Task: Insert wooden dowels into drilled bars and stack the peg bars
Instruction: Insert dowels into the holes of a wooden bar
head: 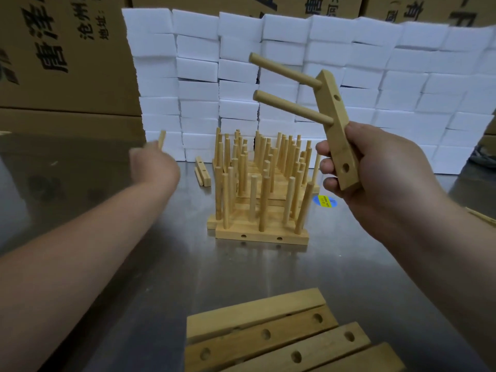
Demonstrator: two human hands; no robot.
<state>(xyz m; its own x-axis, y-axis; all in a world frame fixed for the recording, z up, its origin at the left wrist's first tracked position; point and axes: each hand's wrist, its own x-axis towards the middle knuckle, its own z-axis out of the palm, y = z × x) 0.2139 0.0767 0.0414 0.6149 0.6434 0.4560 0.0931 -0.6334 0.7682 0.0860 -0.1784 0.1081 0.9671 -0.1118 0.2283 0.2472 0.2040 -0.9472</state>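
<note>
At far left, the blurred left hand (pixel 150 162) pinches a dowel (pixel 161 139).

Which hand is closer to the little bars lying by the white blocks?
Left. The left hand is just left of the little bars; the right hand is across the peg stack.

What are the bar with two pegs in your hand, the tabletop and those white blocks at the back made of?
Bar in the right hand and its pegs: pale unfinished-looking wood, grain visible, matte. Tabletop: likely stainless steel, grey with brushed streaks and soft reflections. White blocks: probably foam or sponge, matte with slightly soft edges; cannot tell for sure.
</note>
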